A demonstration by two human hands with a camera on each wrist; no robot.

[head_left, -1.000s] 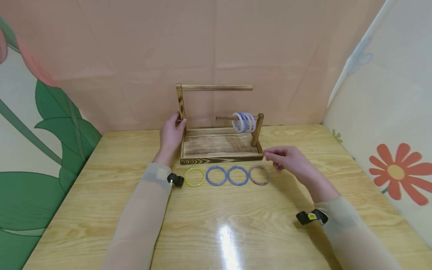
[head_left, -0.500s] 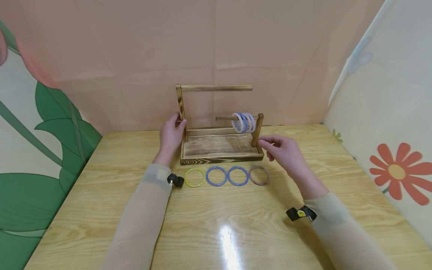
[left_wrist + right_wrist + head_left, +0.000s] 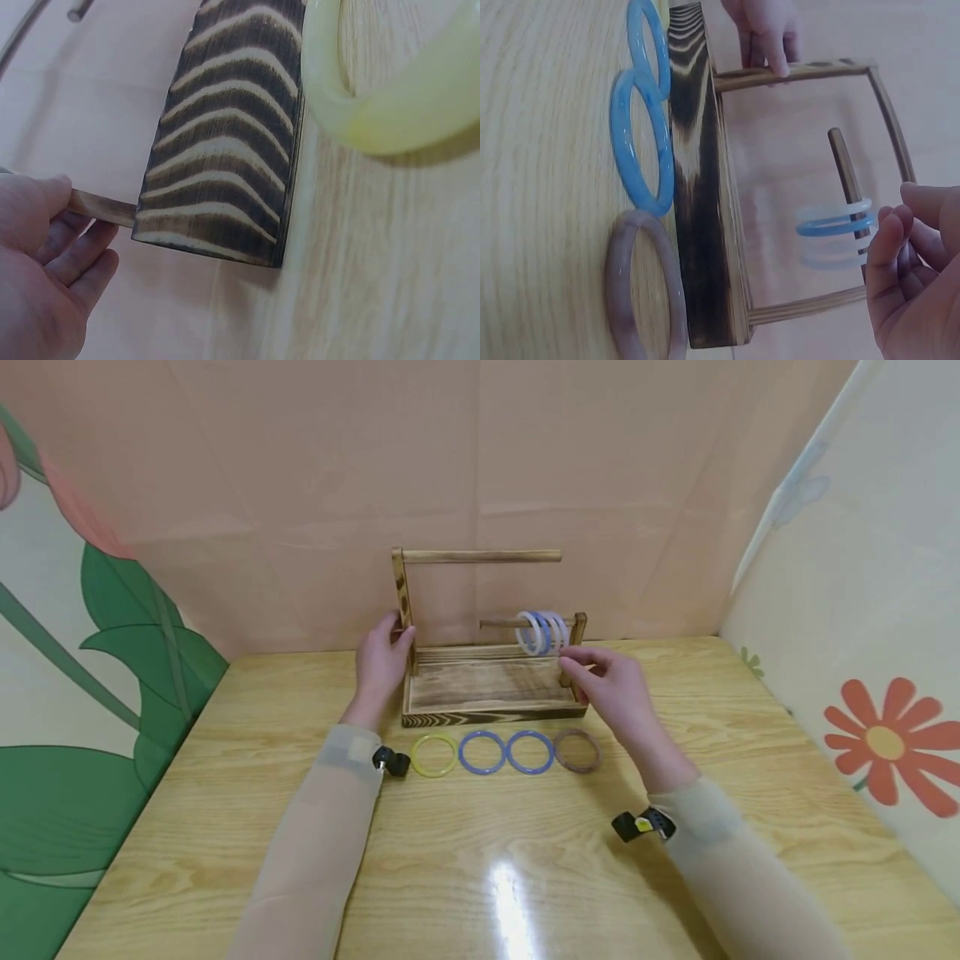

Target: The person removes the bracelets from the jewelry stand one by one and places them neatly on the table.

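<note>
Seemingly partway: several pale and blue bangles [image 3: 543, 632] hang on the burnt-wood rack's [image 3: 487, 689] lower peg, four more lie flat on the table in front, while the left hand [image 3: 381, 662] grips the rack's tall post and the loosely curled, empty right hand [image 3: 609, 687] hovers beside the short post.

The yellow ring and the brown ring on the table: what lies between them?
Between the yellow ring and the brown ring lie two blue rings, side by side in one row before the wooden rack. The head view shows this.
</note>
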